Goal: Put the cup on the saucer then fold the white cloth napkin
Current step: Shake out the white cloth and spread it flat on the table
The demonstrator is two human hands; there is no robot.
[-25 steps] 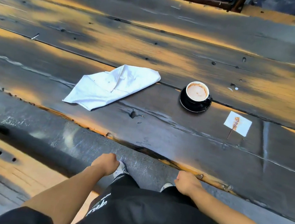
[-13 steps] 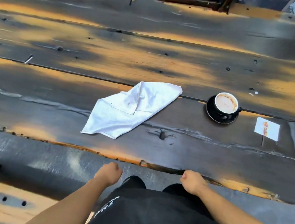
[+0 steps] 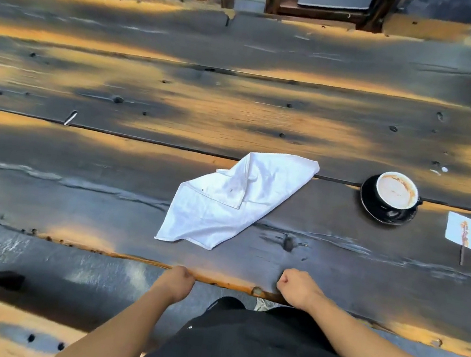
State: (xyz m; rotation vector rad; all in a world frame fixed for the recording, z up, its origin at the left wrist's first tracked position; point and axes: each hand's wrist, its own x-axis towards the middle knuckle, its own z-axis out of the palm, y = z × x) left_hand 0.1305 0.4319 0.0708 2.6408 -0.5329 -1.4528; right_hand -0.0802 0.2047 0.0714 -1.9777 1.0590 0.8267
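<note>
Reaching the table edge (image 3: 126, 255), both fists have advanced toward the napkin (image 3: 234, 202).

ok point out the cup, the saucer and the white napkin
cup (image 3: 396, 191), head view, on the milky inside.
saucer (image 3: 366, 200), head view, on its left rim.
white napkin (image 3: 224, 204), head view, on the cloth's middle.
</note>
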